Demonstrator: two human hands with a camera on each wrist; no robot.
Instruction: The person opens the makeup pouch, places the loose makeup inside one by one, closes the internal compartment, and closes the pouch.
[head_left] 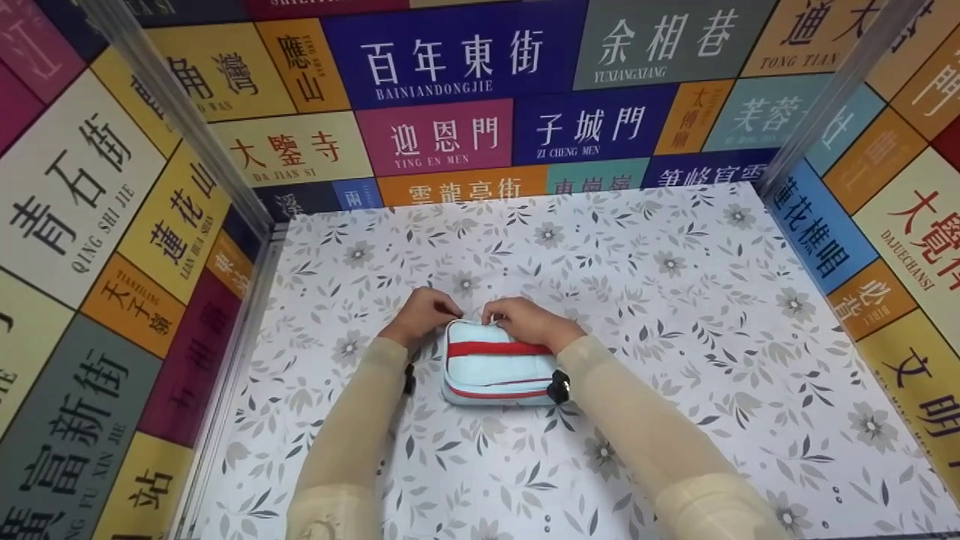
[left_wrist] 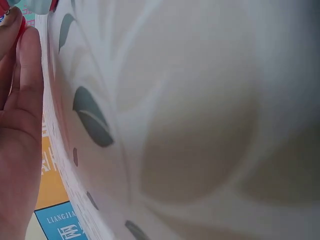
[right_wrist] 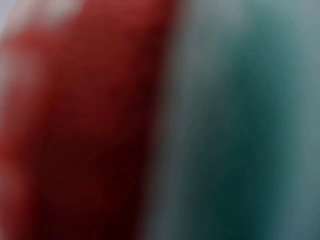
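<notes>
A light blue zippered pouch [head_left: 487, 367] with a red band across its top and red zipper trim lies on the table. At its far left corner, my left hand [head_left: 427, 311] pinches a small red zipper pull [left_wrist: 21, 29] between thumb and fingers. My right hand [head_left: 529, 321] reaches over the pouch's right side, its curled fingers gripping the far edge near the middle. In the right wrist view, the blurred red band [right_wrist: 100, 100] and pale blue-green fabric fill the picture at very close range.
White cloth with grey leaves and flowers covers the table [head_left: 675, 360]. Colourful panels with Chinese lettering [head_left: 450, 67] stand behind it and on both sides. Clear upright edges [head_left: 187, 112] mark the back corners.
</notes>
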